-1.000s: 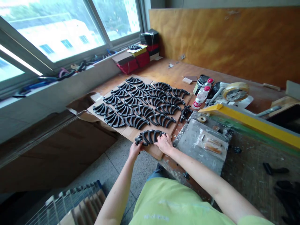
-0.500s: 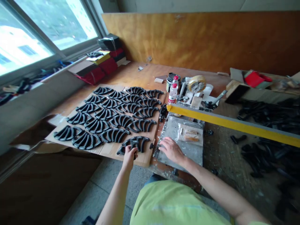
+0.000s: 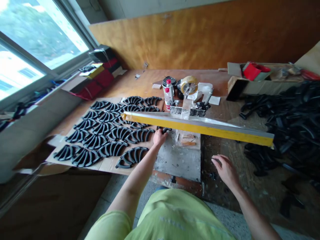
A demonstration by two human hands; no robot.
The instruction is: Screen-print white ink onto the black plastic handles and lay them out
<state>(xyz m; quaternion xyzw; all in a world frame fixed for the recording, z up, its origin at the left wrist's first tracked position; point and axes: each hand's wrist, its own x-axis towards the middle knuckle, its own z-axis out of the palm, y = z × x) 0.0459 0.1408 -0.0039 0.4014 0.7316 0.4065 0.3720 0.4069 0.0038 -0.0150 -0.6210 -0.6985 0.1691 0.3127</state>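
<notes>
My left hand (image 3: pixel 160 137) reaches to the left edge of a flat metal plate (image 3: pixel 177 165), its fingers closed on a black curved handle-like piece (image 3: pixel 167 129). Most of that piece is hidden by the fingers and the bar above. Over the dark bench top right of the plate hovers my right hand (image 3: pixel 226 171), fingers bent and apart, with nothing in it. Similar black curved pieces (image 3: pixel 133 156) lie in fan-shaped groups on a cardboard sheet (image 3: pixel 107 166) at left. A clear packet with wooden sticks (image 3: pixel 188 141) rests on the plate.
A long yellow-edged bar (image 3: pixel 200 128) crosses above the plate. Behind it stand a red-capped bottle (image 3: pixel 167 100) and a tape roll (image 3: pixel 189 85). A heap of black parts (image 3: pixel 287 116) covers the right side, near a box with a red item (image 3: pixel 255 70).
My left hand has moved right and away from me with a black piece, from the cardboard to the plate's edge. My right hand has left the plate toward the right. The view has shifted.
</notes>
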